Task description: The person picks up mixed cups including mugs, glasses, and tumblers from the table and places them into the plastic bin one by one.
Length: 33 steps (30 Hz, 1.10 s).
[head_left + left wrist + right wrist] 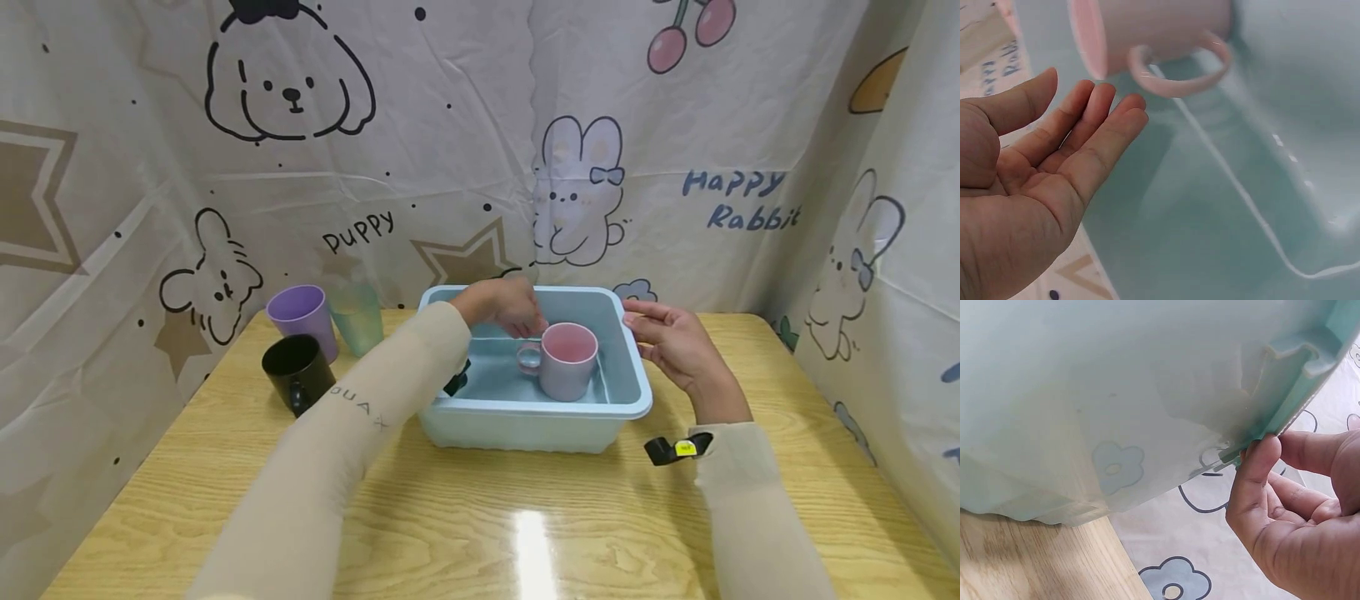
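Observation:
A pink mug (564, 379) stands upright inside a light blue plastic basin (525, 429), toward its right side, with its handle pointing left. My left hand (512, 307) is over the basin, just behind the mug's handle. In the left wrist view, the fingers of this hand (1041, 181) are loosely bent, with nothing between them, a small gap from the mug (1169, 31). At the basin's right end, my right hand (675, 340) pinches the rim between thumb and fingers, as the right wrist view shows with the hand (1291, 512) at the basin's edge (1300, 384).
On the left of the wooden table (450, 517) stand a black mug (300, 375), a purple cup (303, 312) and a translucent green cup (357, 321), close together. A printed cloth (465, 108) hangs behind the table and along both sides.

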Each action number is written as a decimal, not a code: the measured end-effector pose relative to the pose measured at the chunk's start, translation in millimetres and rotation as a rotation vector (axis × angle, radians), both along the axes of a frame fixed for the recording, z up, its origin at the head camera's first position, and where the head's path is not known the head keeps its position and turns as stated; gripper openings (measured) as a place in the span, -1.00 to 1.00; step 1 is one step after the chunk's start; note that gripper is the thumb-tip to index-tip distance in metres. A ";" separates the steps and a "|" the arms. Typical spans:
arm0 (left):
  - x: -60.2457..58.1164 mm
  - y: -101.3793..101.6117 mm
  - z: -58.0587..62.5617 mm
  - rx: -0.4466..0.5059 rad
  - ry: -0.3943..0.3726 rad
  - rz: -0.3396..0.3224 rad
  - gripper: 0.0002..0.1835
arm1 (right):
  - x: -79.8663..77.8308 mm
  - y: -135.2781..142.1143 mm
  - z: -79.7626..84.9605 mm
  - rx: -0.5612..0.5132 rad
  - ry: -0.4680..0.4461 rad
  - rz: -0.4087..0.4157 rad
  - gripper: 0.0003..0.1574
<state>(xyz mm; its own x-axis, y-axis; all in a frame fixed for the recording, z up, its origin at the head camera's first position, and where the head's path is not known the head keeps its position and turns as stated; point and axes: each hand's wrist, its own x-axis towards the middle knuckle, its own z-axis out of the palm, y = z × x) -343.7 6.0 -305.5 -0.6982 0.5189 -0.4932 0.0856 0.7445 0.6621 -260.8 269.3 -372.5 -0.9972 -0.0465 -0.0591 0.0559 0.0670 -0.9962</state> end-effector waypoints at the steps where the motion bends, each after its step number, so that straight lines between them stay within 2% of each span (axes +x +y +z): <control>1: 1.2 -0.8 3.4 0.009 0.007 -0.004 -0.73 | 0.1 0.1 0.0 -0.001 -0.001 0.001 -0.31; 7: 9.6 -10.1 22.9 0.074 0.100 -0.016 -0.67 | 0.5 1.1 0.3 -0.003 -0.006 -0.003 -0.31; 14: 24.2 -33.8 41.7 0.079 0.296 0.003 -0.69 | -1.1 1.6 -0.3 -0.009 -0.011 0.002 -0.31; 19: 41.3 -57.4 45.9 0.108 0.384 0.045 -0.73 | -0.7 1.3 -1.1 -0.010 -0.011 0.000 -0.31; 26: 70.0 -92.6 47.3 0.138 0.562 0.088 -0.71 | -0.5 2.3 -1.0 -0.010 -0.008 0.001 -0.32; 30: 81.0 -114.4 49.6 0.153 0.577 0.108 -0.68 | -0.3 1.7 -1.0 -0.006 -0.003 -0.001 -0.33; 33: 87.7 -131.5 49.8 0.164 0.554 0.132 -0.67 | 0.0 1.1 -0.8 -0.003 -0.002 -0.003 -0.33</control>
<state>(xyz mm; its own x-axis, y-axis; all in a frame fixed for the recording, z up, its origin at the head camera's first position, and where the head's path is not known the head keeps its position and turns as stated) -256.0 -125.5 -255.7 -0.8927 0.4487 0.0428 0.3650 0.6641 0.6525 -260.8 270.4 -373.3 -0.9971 -0.0439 -0.0614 0.0585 0.0640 -0.9962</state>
